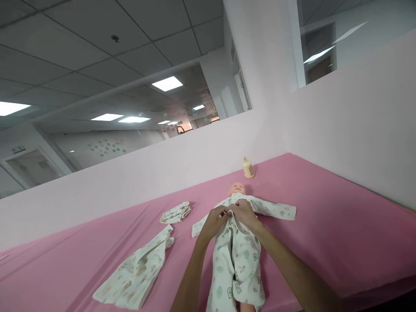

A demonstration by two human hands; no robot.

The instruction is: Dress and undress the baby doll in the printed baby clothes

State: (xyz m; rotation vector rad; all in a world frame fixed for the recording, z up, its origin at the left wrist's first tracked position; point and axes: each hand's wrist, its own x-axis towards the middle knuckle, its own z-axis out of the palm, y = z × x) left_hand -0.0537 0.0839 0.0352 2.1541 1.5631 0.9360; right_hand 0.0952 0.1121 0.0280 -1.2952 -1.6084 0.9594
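A baby doll [237,189] lies on its back, head toward the wall, dressed in a white printed baby romper [248,253]. Its sleeves stretch out to both sides, and a long front opening runs down between the legs. Both hands meet at the doll's chest. My left hand [215,222] pinches one edge of the romper's front. Close beside it, my right hand [243,212] has its fingers closed on the other edge. My fingers hide any fastener there. A bit of the doll's leg [247,307] shows at the bottom.
The pink-covered table [325,225] meets white walls behind and at the right. Near the back wall stands a cream bottle [248,168]. Printed baby pants [138,271] and a folded printed cloth [176,212] lie to the left. Windows [130,104] are above.
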